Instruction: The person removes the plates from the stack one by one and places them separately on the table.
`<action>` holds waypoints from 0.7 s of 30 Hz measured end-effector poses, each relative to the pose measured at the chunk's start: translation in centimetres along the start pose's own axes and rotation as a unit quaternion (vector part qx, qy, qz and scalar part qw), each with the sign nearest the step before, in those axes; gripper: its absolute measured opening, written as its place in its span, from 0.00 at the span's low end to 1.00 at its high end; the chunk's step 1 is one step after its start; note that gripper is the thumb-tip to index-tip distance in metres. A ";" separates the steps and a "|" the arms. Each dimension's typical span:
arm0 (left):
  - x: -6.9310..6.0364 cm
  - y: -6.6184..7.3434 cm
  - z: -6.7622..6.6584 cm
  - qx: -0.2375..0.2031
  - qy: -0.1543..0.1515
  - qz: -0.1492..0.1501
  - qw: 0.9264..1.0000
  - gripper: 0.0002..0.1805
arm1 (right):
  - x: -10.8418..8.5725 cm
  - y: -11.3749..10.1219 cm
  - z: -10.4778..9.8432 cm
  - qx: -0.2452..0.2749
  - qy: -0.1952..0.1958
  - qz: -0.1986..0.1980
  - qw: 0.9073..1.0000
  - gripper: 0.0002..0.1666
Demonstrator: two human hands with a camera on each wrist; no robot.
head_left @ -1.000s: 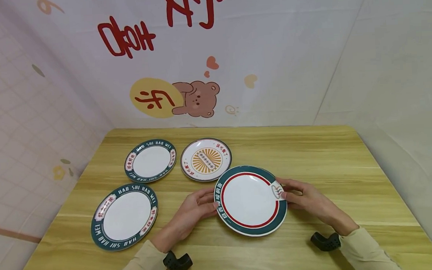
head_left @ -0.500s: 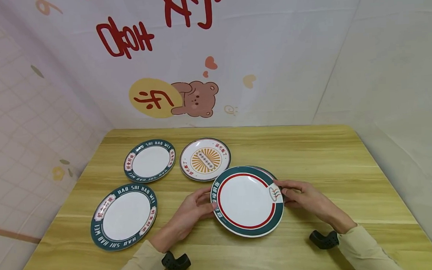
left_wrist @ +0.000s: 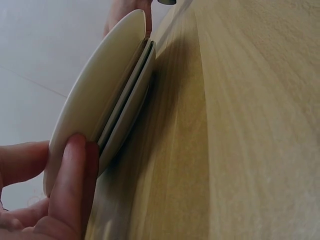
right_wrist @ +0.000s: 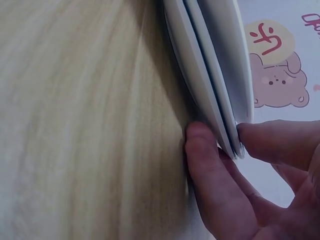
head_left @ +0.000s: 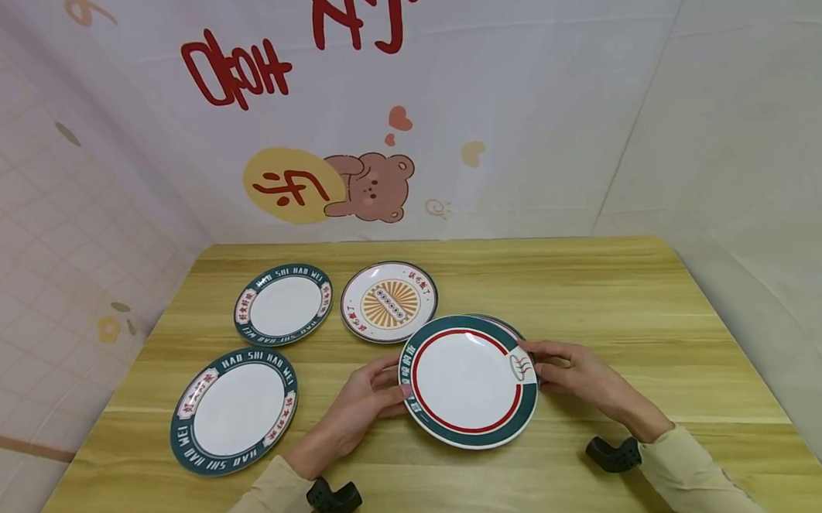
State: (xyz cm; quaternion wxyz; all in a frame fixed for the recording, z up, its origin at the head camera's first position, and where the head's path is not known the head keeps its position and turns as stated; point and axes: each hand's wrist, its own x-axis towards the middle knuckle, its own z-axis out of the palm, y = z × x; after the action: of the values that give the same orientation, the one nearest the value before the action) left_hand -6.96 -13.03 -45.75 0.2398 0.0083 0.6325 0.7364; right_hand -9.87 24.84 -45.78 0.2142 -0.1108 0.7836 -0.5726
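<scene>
1. In the left wrist view, the top plate (left_wrist: 95,90) is being pinched at its rim by the left hand (left_wrist: 60,200), seen towards 8 o'clock; its upper side is being met by the thumb, its underside by the fingers. Two lower plates (left_wrist: 132,102), stacked closely, are being overhung by it.

2. In the right wrist view, the rims of the lower plates are being gripped between thumb and fingers by the right hand (right_wrist: 270,215), towards 4 o'clock. Whether the top plate is also being touched by that thumb cannot be told. A bear backdrop (right_wrist: 280,82) is being shown at 2 o'clock.

3. In the head view, the green-rimmed top plate is being held above the wooden table (head_left: 608,293), with the left hand being kept at its 9 o'clock and the right hand at 3 o'clock; a lower rim is being exposed at 1 o'clock. From that plate, the table is being occupied by a near lettered plate (head_left: 240,409) at 9 o'clock, a far lettered plate (head_left: 284,306) at 10, and a sunburst plate (head_left: 389,302) between 10 and 11.
</scene>
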 end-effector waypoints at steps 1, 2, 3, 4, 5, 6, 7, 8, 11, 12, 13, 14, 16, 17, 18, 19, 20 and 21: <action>0.0 0.0 0.0 0.000 0.001 -0.001 1.000 0.35 | 0.0 0.0 0.0 -0.005 0.003 -0.002 1.000 0.28; 0.0 0.0 0.0 0.000 0.001 0.000 1.000 0.35 | 0.0 0.0 0.1 -0.008 0.006 -0.003 1.000 0.28; 0.0 0.0 0.0 0.001 0.002 0.001 1.000 0.34 | 0.0 -0.1 0.1 -0.014 0.010 -0.006 1.000 0.28; 0.0 0.1 0.0 0.001 0.003 0.002 1.000 0.34 | 0.0 -0.1 0.2 -0.027 0.014 -0.009 0.999 0.29; 0.0 0.1 0.0 0.002 0.003 0.003 1.000 0.34 | 0.0 -0.1 0.2 -0.040 0.017 -0.011 0.999 0.30; 0.0 0.0 0.0 0.003 0.005 0.004 1.000 0.34 | 0.0 -0.1 0.2 -0.046 0.021 -0.009 0.999 0.31; 0.1 0.0 0.0 0.005 0.006 0.005 1.000 0.33 | 0.0 -0.1 0.2 -0.051 0.024 -0.007 0.998 0.33; 0.1 0.0 0.0 0.007 0.007 0.005 1.000 0.33 | 0.0 -0.2 0.2 -0.054 0.026 -0.005 0.998 0.35; 0.2 0.0 0.0 0.011 0.009 0.003 1.000 0.32 | 0.2 -0.2 0.2 -0.052 0.028 0.002 0.998 0.39; 0.2 0.0 0.0 0.012 0.010 0.003 1.000 0.32 | 0.2 -0.2 0.2 -0.047 0.028 0.005 0.999 0.39; 0.2 0.0 0.0 0.012 0.009 0.003 1.000 0.32 | 0.2 -0.3 0.2 -0.051 0.030 0.007 0.998 0.39; 0.2 0.1 -0.1 0.011 0.008 0.003 1.000 0.32 | 0.3 -0.3 0.2 -0.054 0.032 0.009 0.998 0.39; 0.2 0.1 -0.1 0.008 0.007 0.004 1.000 0.31 | 0.3 -0.3 0.2 -0.068 0.036 0.013 0.997 0.39; 0.2 0.2 -0.1 0.008 0.007 0.004 1.000 0.31 | 0.3 -0.3 0.2 -0.075 0.038 0.014 0.996 0.38; 0.2 0.2 -0.1 0.006 0.007 0.005 1.000 0.31 | 0.3 -0.4 0.2 -0.081 0.039 0.016 0.996 0.38; 0.2 0.2 -0.1 0.005 0.008 0.003 1.000 0.31 | 0.4 -0.4 0.3 -0.084 0.039 0.018 0.996 0.37; 0.2 0.2 -0.2 0.004 0.009 0.002 1.000 0.31 | 0.4 -0.4 0.3 -0.087 0.037 0.017 0.995 0.37; 0.2 0.2 -0.2 0.002 0.010 0.001 1.000 0.30 | 0.4 -0.4 0.4 -0.090 0.038 0.018 0.995 0.36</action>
State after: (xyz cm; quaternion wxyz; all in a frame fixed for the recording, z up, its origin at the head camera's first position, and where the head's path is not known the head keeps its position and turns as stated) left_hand -7.25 -13.13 -45.65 0.2328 0.0022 0.6364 0.7354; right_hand -10.07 24.25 -45.59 0.1837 -0.0936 0.8412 -0.4999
